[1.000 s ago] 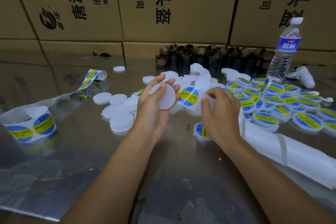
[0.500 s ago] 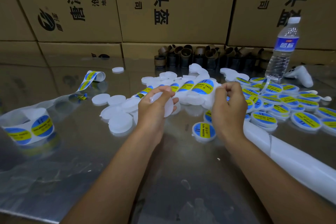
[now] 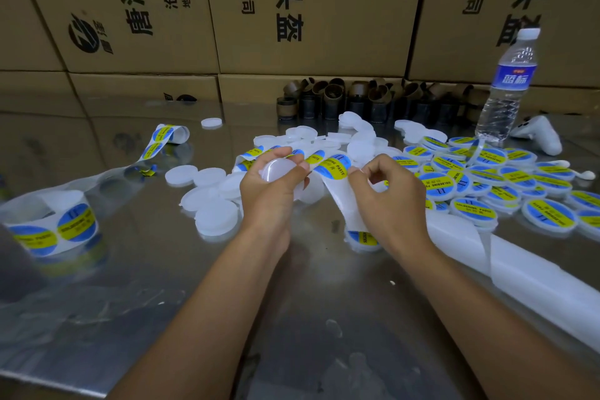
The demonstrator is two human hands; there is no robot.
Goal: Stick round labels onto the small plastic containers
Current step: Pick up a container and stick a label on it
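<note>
Right now the left hand (image 3: 269, 198) is gripping a blank container (image 3: 280, 169), its fingers (image 3: 275, 153) curling over the far rim and the thumb bracing the near side. Just right of those fingers, the right hand (image 3: 394, 204) is pinching the label strip (image 3: 342, 203) between thumb and forefinger, the other fingers curling in loosely. The next round label (image 3: 332, 167) is sitting on the strip between the two sets of fingertips. Whether its edge is lifting off the backing yet, I cannot tell.

Doing this well probably means bending the backing sharply away so the label's edge is lifting by itself. The person should then be taking it by the rim only, centring it over the container's face and pressing from the middle outward, so no bubble or crease is forming. Holding the container by its wall is keeping fingertips off that face.

Beyond the right fingers labelled containers (image 3: 475, 211) are lying in a heap. Left of the left fingers more blanks (image 3: 216, 217) are waiting on the tabletop (image 3: 156, 289), with the label roll (image 3: 65, 228) farther left.

The labels are reading "SOLDERING PASTE" on a yellow band across blue, with a "II" mark. Far beyond the right fingers, the water bottle (image 3: 509, 88) is showing "蓝标" on blue. The cardboard boxes (image 3: 350, 16) behind are showing "头盔" and "有限公司".
</note>
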